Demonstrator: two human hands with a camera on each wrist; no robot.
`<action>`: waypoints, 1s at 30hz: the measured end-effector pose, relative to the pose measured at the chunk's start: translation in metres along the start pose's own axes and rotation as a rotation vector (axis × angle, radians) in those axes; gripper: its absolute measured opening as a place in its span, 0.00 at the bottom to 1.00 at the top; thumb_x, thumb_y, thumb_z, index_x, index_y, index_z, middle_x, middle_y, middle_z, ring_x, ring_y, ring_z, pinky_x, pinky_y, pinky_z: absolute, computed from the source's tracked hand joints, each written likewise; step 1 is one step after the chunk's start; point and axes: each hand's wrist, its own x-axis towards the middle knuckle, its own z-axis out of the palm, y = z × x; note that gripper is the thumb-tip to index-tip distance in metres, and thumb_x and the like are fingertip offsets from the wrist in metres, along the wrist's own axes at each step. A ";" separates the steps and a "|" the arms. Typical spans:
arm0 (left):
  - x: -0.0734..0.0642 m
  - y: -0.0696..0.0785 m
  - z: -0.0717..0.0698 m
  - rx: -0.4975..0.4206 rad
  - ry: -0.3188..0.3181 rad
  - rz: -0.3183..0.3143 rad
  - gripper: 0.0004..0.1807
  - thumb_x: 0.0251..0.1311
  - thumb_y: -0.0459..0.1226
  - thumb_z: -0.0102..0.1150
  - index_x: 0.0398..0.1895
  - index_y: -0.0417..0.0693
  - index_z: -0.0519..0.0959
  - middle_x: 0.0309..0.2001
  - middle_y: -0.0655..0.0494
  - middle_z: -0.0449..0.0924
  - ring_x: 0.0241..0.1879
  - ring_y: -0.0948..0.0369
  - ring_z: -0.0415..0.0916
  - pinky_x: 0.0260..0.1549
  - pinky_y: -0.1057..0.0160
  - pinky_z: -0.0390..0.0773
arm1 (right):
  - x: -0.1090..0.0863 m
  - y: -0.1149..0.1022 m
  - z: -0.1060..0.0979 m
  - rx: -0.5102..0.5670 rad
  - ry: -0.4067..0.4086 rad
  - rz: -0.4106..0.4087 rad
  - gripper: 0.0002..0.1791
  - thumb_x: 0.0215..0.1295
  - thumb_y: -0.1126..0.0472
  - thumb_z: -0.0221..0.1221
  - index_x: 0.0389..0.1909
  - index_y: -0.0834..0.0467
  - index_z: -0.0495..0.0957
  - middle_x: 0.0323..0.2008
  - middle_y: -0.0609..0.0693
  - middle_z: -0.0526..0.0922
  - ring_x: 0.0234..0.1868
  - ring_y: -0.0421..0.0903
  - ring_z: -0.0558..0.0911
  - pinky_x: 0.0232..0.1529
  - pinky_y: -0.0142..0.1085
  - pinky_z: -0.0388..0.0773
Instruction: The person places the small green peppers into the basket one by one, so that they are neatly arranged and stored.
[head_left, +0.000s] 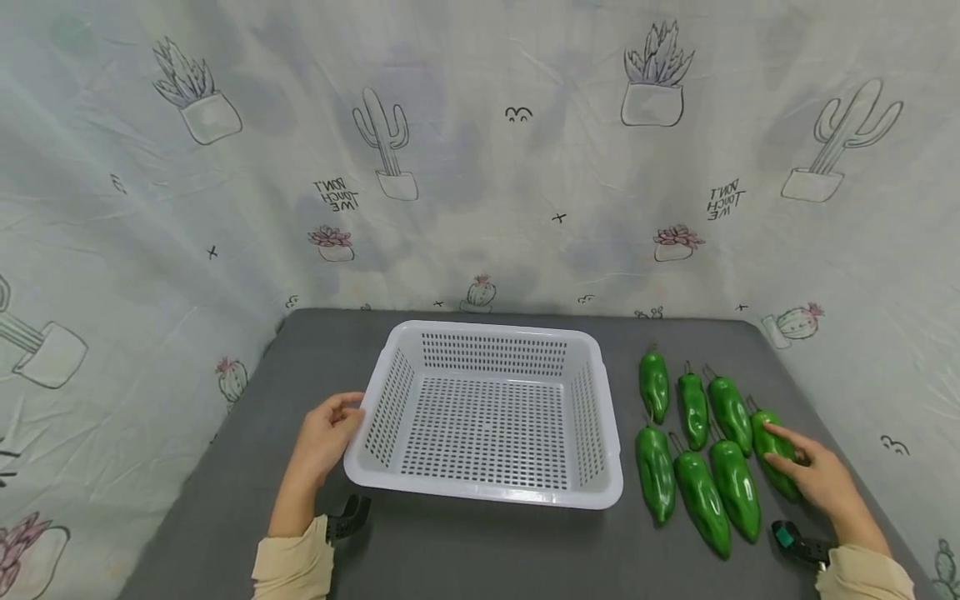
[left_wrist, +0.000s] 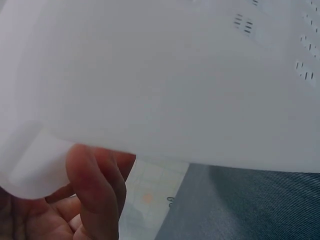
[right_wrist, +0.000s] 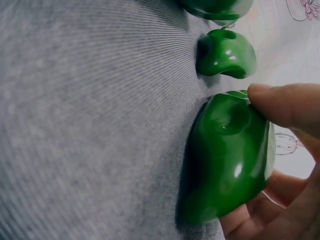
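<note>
A white perforated plastic basket [head_left: 487,492] stands at the middle of the table in the head view. At its left rim is my left hand [head_left: 324,433], fingers curled around the edge; the left wrist view shows those fingers [left_wrist: 95,190] against the white wall. On the right, my right hand [head_left: 821,475] pinches the rightmost glossy green pepper [head_left: 765,417]. Thumb and fingers lie on opposite sides of that pepper in the right wrist view, where it rests at the cloth. Several more green peppers lie in two rough rows left of it, including one nearby [head_left: 729,408].
Dark grey cloth covers the table [head_left: 480,550]. A pale curtain [head_left: 480,167] printed with cacti hangs behind and along both sides. The nearest pepper column [head_left: 656,475] lies just right of the basket's right rim.
</note>
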 end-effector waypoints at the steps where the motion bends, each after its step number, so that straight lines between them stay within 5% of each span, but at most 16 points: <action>1: 0.000 0.000 0.000 -0.005 -0.001 0.003 0.19 0.68 0.34 0.49 0.60 0.37 0.70 0.46 0.38 0.79 0.35 0.59 0.78 0.32 0.64 0.75 | 0.000 0.000 -0.001 0.000 -0.005 0.006 0.34 0.68 0.49 0.54 0.69 0.61 0.58 0.42 0.71 0.72 0.42 0.61 0.71 0.36 0.49 0.67; 6: -0.001 0.000 0.000 -0.022 -0.003 0.012 0.19 0.68 0.34 0.49 0.60 0.37 0.70 0.45 0.37 0.79 0.36 0.57 0.79 0.32 0.62 0.76 | 0.001 0.001 -0.003 0.025 -0.049 0.042 0.37 0.68 0.46 0.54 0.71 0.59 0.55 0.54 0.82 0.65 0.47 0.69 0.72 0.35 0.45 0.69; 11: -0.001 -0.001 0.001 -0.030 -0.003 0.010 0.19 0.67 0.34 0.50 0.60 0.36 0.70 0.45 0.37 0.79 0.35 0.57 0.79 0.31 0.62 0.76 | 0.001 0.002 -0.002 0.017 -0.044 0.053 0.37 0.68 0.47 0.55 0.70 0.61 0.55 0.55 0.82 0.66 0.47 0.68 0.74 0.32 0.38 0.67; 18: -0.001 -0.001 0.001 -0.016 -0.004 0.020 0.19 0.67 0.34 0.50 0.59 0.35 0.70 0.43 0.37 0.80 0.34 0.58 0.78 0.31 0.63 0.76 | -0.003 0.001 0.000 0.014 -0.010 0.054 0.37 0.68 0.46 0.55 0.70 0.62 0.56 0.57 0.82 0.63 0.52 0.77 0.68 0.39 0.56 0.70; 24: -0.004 -0.001 0.000 -0.012 -0.014 0.024 0.19 0.68 0.34 0.50 0.59 0.35 0.71 0.43 0.38 0.80 0.34 0.59 0.78 0.31 0.63 0.75 | -0.008 0.001 0.001 0.020 -0.010 0.089 0.39 0.67 0.43 0.54 0.69 0.63 0.56 0.57 0.79 0.66 0.45 0.67 0.74 0.35 0.47 0.70; 30: -0.006 -0.002 0.000 -0.019 -0.019 0.008 0.20 0.68 0.36 0.50 0.59 0.36 0.70 0.42 0.40 0.80 0.33 0.60 0.78 0.31 0.63 0.75 | -0.010 -0.002 -0.002 0.041 -0.007 0.140 0.41 0.67 0.41 0.53 0.70 0.64 0.54 0.61 0.81 0.57 0.55 0.76 0.67 0.40 0.55 0.71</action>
